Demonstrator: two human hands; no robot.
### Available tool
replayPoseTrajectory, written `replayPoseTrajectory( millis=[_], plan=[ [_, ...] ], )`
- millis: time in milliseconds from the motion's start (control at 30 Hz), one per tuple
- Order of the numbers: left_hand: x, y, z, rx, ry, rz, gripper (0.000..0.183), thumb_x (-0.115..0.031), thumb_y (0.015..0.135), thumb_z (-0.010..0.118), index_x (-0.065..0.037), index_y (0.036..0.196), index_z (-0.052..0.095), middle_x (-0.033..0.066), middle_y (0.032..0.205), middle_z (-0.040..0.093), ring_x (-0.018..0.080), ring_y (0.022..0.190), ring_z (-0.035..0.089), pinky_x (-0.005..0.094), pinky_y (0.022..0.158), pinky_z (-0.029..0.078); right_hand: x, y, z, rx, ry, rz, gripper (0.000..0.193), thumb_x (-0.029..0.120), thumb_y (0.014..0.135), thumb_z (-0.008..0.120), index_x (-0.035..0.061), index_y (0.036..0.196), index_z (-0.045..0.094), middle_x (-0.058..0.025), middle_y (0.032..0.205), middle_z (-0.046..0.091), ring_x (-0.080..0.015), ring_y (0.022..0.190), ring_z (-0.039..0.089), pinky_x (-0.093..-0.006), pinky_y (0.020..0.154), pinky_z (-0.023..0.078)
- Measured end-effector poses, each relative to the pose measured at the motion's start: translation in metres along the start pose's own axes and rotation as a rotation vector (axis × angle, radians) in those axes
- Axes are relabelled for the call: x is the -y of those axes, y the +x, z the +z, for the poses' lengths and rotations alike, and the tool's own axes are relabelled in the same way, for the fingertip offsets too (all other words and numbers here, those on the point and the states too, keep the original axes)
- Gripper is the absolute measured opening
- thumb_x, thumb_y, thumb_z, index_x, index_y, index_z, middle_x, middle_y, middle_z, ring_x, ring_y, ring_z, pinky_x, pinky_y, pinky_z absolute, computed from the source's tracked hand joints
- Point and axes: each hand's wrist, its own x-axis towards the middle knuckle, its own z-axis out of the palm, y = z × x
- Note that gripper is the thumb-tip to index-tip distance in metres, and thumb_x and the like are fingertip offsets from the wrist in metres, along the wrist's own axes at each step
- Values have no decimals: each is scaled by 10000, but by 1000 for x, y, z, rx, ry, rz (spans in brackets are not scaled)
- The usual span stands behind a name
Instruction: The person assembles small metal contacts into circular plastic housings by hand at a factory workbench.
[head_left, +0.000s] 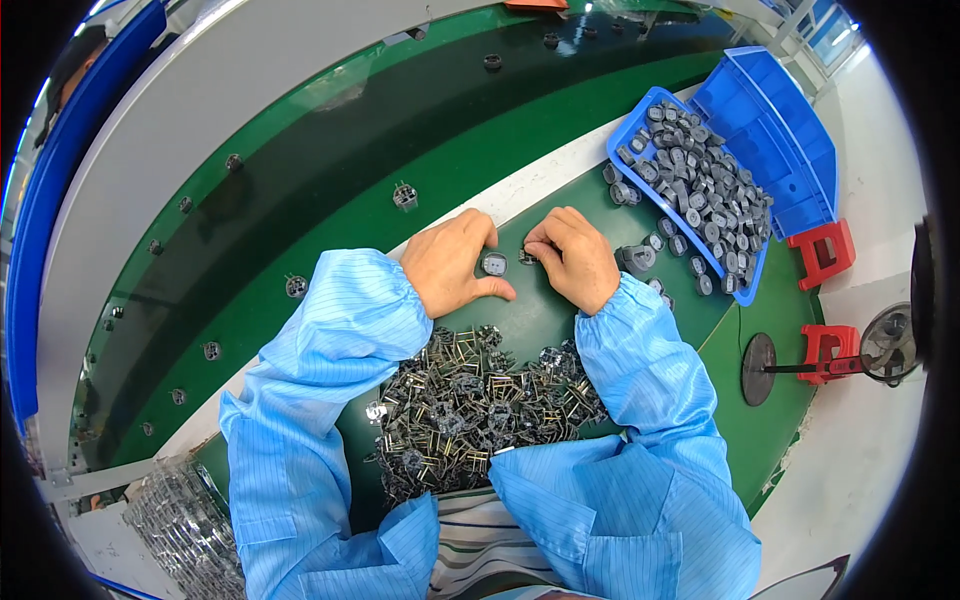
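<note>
My left hand (448,264) is open on the green tabletop, its thumb and forefinger spread on the left side of a grey plastic housing (494,264). The housing lies between my two hands, near the left fingertips; whether they touch it I cannot tell. Just to its right, my right hand (580,262) pinches a small dark part with metal pins (527,256) between thumb and fingertips, which partly hide it. Nearer to my body, between my forearms, spreads a heap of dark parts with brass-coloured pins (480,410).
A blue bin (628,128) at the right holds many grey housings, and several lie loose beside it. Beyond a pale rail (550,172) a green curved conveyor (330,190) carries spaced-out parts. Clear trays (185,520) stack at lower left; red stools (830,250) and a fan (888,340) stand right.
</note>
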Motion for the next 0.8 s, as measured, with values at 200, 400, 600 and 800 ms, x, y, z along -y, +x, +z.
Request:
replayPoseTrajectory(
  millis=[200, 400, 600, 800],
  plan=[
    [9, 0, 4, 14, -154, 28, 432, -278, 728, 924, -77, 1022, 679, 76, 933, 648, 261, 868, 660, 384, 758, 529, 9, 4, 0, 23, 358, 177, 115, 73, 815, 820, 54, 863, 717, -64, 861, 639, -253, 857, 618, -385, 727, 507],
    [3, 0, 9, -28, -176, -46, 360, -227, 744, 906, -77, 994, 695, 60, 858, 644, 239, 812, 660, 374, 709, 525, 11, 2, 16, -23, 367, 71, 161, 58, 783, 845, 58, 868, 709, -49, 884, 631, -249, 872, 601, -374, 732, 492],
    [5, 1, 11, -33, -171, -11, 351, -228, 755, 904, -72, 1004, 711, 49, 851, 631, 221, 781, 639, 366, 683, 512, 13, 5, 14, -79, 172, -90, 177, 16, 760, 836, 47, 862, 695, -54, 880, 618, -248, 852, 586, -359, 720, 485],
    [2, 2, 2, 50, -182, -100, 333, -280, 780, 886, -105, 1025, 743, 40, 911, 668, 229, 862, 695, 373, 743, 549, 17, 4, 7, -33, 10, -129, 229, 83, 741, 845, 87, 910, 690, -55, 964, 643, -274, 934, 604, -390, 776, 474]
  ],
)
